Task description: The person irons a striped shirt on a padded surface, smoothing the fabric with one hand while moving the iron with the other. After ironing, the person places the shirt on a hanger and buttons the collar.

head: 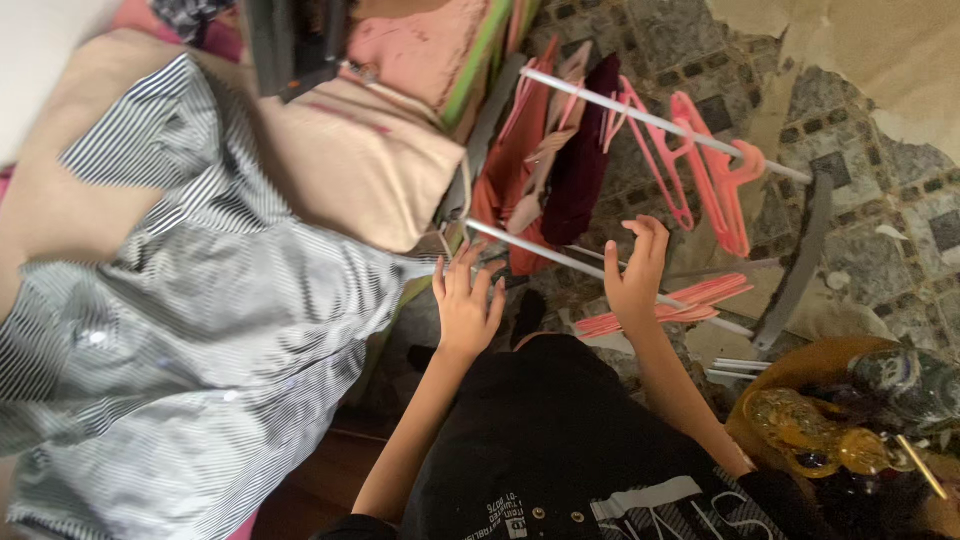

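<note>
My left hand (466, 303) is spread open just below the near white rail (540, 255) of a clothes rack, next to the edge of a black-and-white striped shirt (190, 300). My right hand (636, 272) is raised over the same rail, fingers curled loosely, holding nothing I can see. Pink plastic hangers (712, 170) hang from the far rail (650, 120). More pink hangers (665, 305) lie low beside my right hand. Red and maroon garments (545, 160) hang between the two rails.
A beige cushion or bedding (350, 160) lies behind the striped shirt. A patterned tiled floor (880, 200) lies under the rack. At the bottom right stands an orange basket (815, 365) with coloured clothes. My black top fills the lower middle.
</note>
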